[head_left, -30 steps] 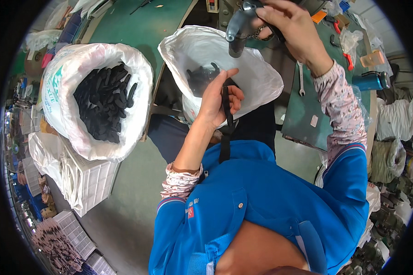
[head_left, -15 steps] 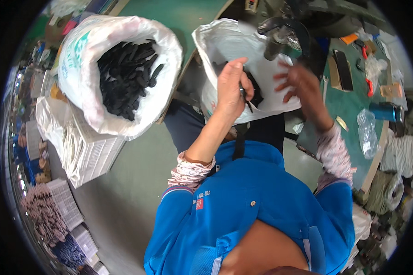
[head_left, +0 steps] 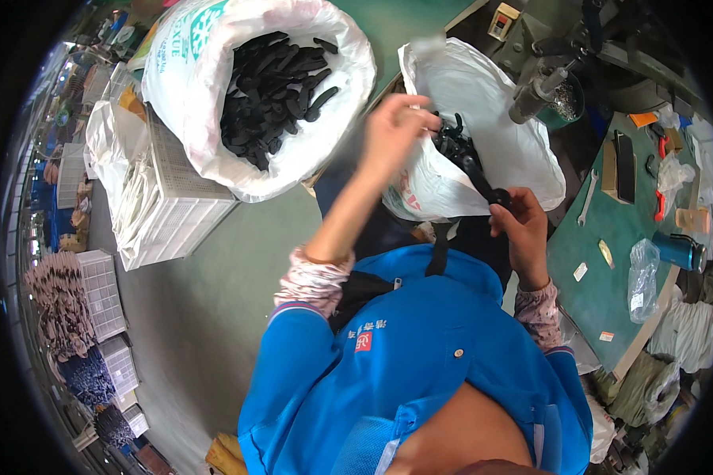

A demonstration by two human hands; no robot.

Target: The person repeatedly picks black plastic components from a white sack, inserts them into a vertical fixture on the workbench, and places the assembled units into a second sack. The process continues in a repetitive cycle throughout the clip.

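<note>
At the near side of the right white sack, my right hand is closed on one end of a long, dark, handle-like piece. The piece slants up into the sack's mouth, where other small black parts lie partly in shadow. My left hand hovers by that sack's left rim, smeared by motion, so whether it holds anything is unclear. Farther left stands a bigger white sack with its top rolled back. Many flat, curved black pieces fill its bottom.
A dark machine with a cylindrical part overhangs the right sack's far side. On the green bench at right lie a wrench, an open box, a plastic bag and a blue flask. A white crate stands at left.
My right hand has come down from beside the machine and now grips the dark piece. My left hand, which earlier pinched a small dark object, has shifted up slightly. The whole view has swung.
</note>
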